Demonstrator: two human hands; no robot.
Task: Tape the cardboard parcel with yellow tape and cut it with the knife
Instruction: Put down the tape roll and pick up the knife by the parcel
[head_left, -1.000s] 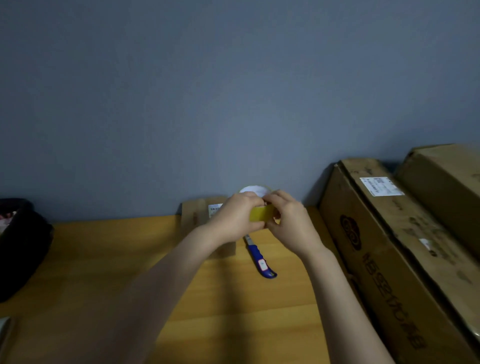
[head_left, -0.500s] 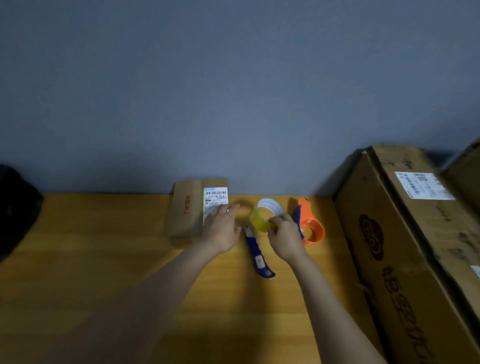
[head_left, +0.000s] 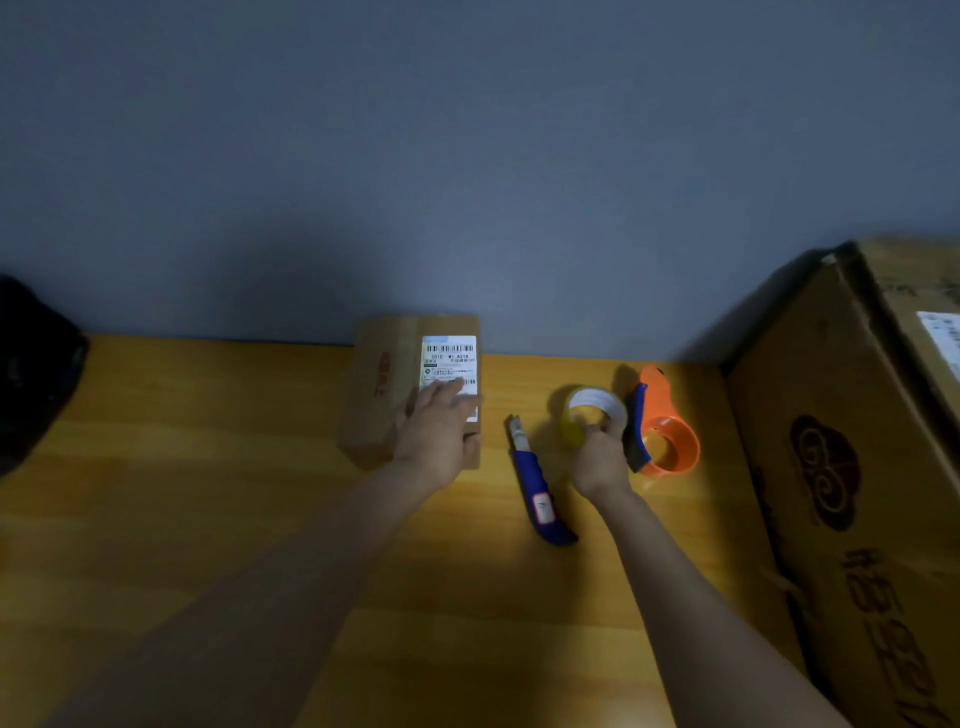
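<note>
A small cardboard parcel (head_left: 387, 387) with a white shipping label lies on the wooden table (head_left: 208, 519) against the wall. My left hand (head_left: 434, 434) rests flat on the parcel's near right part, fingers spread over the label. The yellow tape roll (head_left: 579, 421) stands on edge to the right, and my right hand (head_left: 602, 457) grips its near rim. Between the two hands lies the blue-handled knife (head_left: 537, 493), pointing away from me, untouched.
An orange and blue tape dispenser (head_left: 662, 431) sits just right of the roll. Large cardboard boxes (head_left: 857, 493) fill the right side. A black bag (head_left: 31, 374) is at the left edge. The grey wall bounds the table's far side.
Both hands held the tape roll together a second ago. The left hand has since let go and moved left onto the parcel; the right hand set the roll down near the dispenser.
</note>
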